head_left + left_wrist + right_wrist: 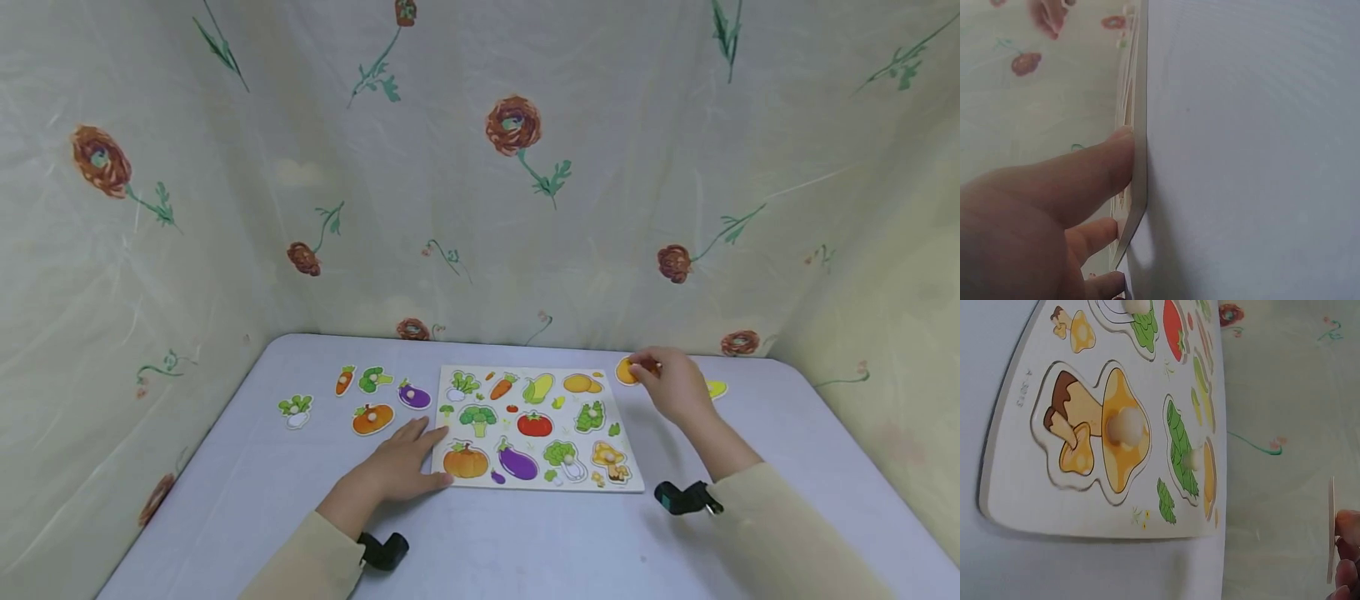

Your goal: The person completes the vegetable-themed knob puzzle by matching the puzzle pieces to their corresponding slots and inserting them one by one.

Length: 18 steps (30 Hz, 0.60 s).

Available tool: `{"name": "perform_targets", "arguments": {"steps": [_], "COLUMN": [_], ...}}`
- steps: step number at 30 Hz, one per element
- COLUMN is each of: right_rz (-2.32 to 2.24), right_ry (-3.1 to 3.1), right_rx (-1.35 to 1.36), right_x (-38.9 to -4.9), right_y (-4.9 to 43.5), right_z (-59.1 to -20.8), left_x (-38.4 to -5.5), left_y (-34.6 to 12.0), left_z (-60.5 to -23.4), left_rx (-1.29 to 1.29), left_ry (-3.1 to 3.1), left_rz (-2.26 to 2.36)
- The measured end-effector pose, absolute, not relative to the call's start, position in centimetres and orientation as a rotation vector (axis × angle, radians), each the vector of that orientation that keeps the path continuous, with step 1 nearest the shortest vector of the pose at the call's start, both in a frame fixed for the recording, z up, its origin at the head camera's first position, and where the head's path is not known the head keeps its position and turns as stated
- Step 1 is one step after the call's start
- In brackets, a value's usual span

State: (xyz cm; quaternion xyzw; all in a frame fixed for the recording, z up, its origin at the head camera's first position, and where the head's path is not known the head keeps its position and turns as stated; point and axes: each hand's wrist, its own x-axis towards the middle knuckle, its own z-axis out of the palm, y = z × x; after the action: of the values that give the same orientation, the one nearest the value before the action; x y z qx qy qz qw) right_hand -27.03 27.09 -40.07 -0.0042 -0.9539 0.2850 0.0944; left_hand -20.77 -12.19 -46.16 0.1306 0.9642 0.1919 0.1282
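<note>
A white vegetable knob-puzzle board [632, 480] lies flat on the table. My left hand [401, 462] rests at its left edge; in the left wrist view the thumb [1094, 172] touches the board's side and the fingers extend along it. Beyond the board's back right corner, my right hand [675, 387] pinches an orange-yellow puzzle piece [625, 372]. The right wrist view shows that piece [1331, 550] edge-on at the fingertips. Seated in the board are the mushroom piece [611, 461], the bok choy piece [564, 460] and the leafy green piece [590, 416].
Left of the board lie loose pieces: a radish [296, 411], a carrot [344, 380], a broccoli [374, 379], an eggplant [414, 395] and a pumpkin [372, 419]. A yellow piece [717, 388] lies behind my right wrist. A flowered curtain [450, 183] surrounds the table.
</note>
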Motion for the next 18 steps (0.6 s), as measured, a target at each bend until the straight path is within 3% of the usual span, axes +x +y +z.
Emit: {"name": "perform_targets", "arguments": {"steps": [18], "right_rz": [0.977], "right_ry": [-2.856], "right_rx": [0.035], "right_x": [-30.4], "right_y": [24.1], "right_z": [-42.4], "left_x": [-20.6], "left_y": [-12.1], "left_z": [-45.8], "left_rx": [0.352], "left_ry": [2.787], "left_rz": [0.601]}}
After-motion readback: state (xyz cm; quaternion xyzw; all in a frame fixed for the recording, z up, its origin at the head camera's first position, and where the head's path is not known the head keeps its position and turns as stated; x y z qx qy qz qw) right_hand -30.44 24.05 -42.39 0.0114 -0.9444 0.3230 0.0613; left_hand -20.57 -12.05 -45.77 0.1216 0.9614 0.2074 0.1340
